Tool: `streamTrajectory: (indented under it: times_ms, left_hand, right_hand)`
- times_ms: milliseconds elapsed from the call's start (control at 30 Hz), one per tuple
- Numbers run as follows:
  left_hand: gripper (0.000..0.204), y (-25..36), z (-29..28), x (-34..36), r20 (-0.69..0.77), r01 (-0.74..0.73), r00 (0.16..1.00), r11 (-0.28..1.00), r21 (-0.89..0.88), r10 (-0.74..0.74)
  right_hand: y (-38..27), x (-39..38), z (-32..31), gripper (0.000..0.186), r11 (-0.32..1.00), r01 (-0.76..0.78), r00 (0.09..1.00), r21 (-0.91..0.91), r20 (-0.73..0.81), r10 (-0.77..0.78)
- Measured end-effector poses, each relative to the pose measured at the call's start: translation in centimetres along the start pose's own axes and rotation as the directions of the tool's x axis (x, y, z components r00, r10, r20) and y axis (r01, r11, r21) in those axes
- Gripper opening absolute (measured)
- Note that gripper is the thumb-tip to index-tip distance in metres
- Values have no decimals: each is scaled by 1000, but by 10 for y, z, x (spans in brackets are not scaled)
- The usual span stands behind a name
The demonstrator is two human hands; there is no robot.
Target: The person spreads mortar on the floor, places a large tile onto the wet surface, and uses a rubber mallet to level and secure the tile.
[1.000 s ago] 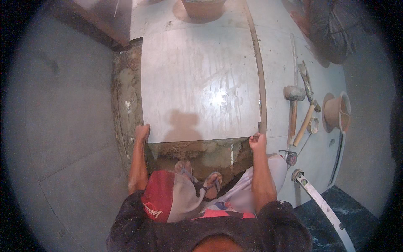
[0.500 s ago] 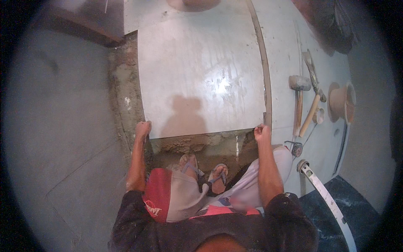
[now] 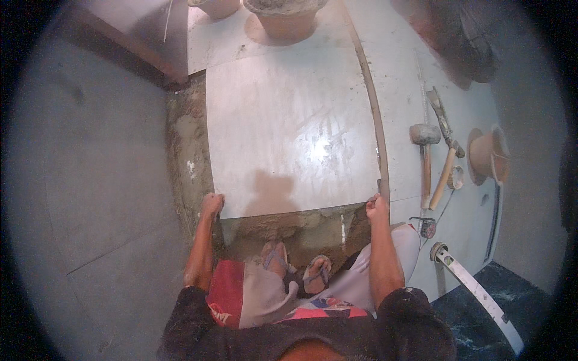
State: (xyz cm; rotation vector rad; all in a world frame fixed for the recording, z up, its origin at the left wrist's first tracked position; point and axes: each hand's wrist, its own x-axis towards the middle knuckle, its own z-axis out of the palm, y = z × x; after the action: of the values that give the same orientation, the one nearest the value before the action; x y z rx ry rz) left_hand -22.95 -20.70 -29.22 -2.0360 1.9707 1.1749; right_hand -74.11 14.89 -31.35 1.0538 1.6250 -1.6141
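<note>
A large white tile (image 3: 289, 126) lies over rough wet mortar (image 3: 188, 141), bare mortar showing along its left and near edges. My left hand (image 3: 212, 203) is closed on the tile's near left corner, and my right hand (image 3: 376, 206) pinches its near right corner. A narrow brown strip (image 3: 369, 84) runs along the right edge of the tile. My sandalled feet (image 3: 316, 274) are on the mortar below it.
Tubs (image 3: 283, 24) sit beyond the tile. Right lie a mallet (image 3: 424, 133), wooden-handled tool (image 3: 445, 174), tape roll (image 3: 456, 175), clay-coloured container (image 3: 487, 153) and long white level (image 3: 475, 289). A dark crumpled shape (image 3: 457, 42) is at upper right, a brown-edged ledge (image 3: 138, 54) upper left.
The view has shifted slightly, rising and then dropping back, so tile, hands and tools sit a little lower now. Both hands stay at the same tile corners.
</note>
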Motion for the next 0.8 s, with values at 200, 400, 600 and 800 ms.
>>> streamTrajectory:
  times_ms: [200, 400, 600, 800]
  left_hand:
    - [10, 31, 14, -22, -77, 143, 984, 964, -224, -164]
    - [7, 36, 19, -28, 22, 183, 982, 924, -335, -186]
    - [9, 12, 18, -11, 18, 23, 1000, 973, -232, -19]
    - [22, 36, 15, -22, 54, 56, 998, 968, -245, -44]
  right_hand:
    - [-9, -11, -6, 7, 995, 12, 1000, 95, 13, -13]
    - [-11, -30, -6, 7, 992, 77, 996, 104, -43, -73]
    - [-4, 0, -27, 8, 982, 80, 995, 174, 49, -90]
    - [-11, -2, -28, 5, 999, 30, 999, 10, -21, -30]
